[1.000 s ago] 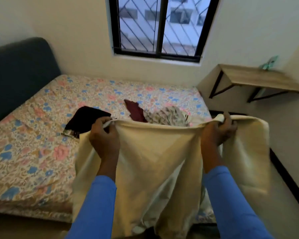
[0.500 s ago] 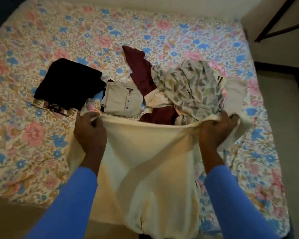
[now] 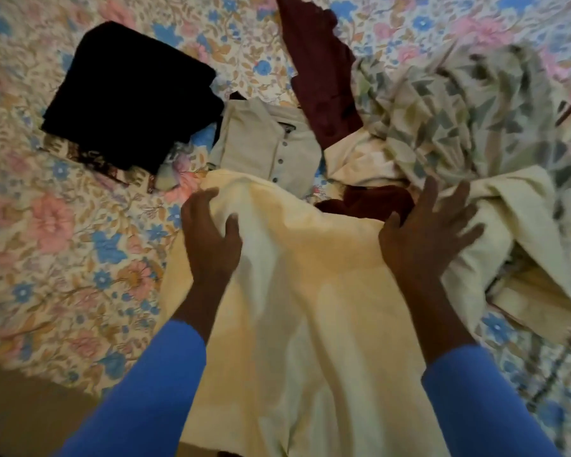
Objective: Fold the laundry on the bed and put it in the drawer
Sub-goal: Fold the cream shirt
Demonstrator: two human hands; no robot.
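Garment in hand: long pale-yellow fabric garment [image 3: 310,308], lying on the near part of the floral-print bed [image 3: 47,242].

- Its long axis runs from the hands back toward the person, and the lower end drops out of view at the bottom edge. The top edge runs left to right between the two hands.
- The left hand [image 3: 208,235] has its fingers curled over the top-left corner with the thumb on the upper face, so it is gripping the cloth.
- The right hand [image 3: 422,239] has its fingers splayed, palm down over the top-right area. It is motion-blurred, so I cannot tell whether it presses the fabric or hovers just above it.
- A loose flap of the same yellow fabric is bunched to the right, beyond the right hand. My read is that the right hand is the nearer one to pull that part in and flatten it before any fold.
- Beyond the top edge lie a folded beige buttoned shirt [image 3: 264,143], a folded black cloth [image 3: 129,94] to the left, a crumpled maroon cloth [image 3: 320,77] and a grey-green leaf-patterned cloth [image 3: 459,110] to the right. The yellow top edge overlaps the beige shirt's lower hem.
- The drawer is not in view.

Labels: there is a small dark tag at the beige shirt's collar, too small to read. There is no other writing or brand.
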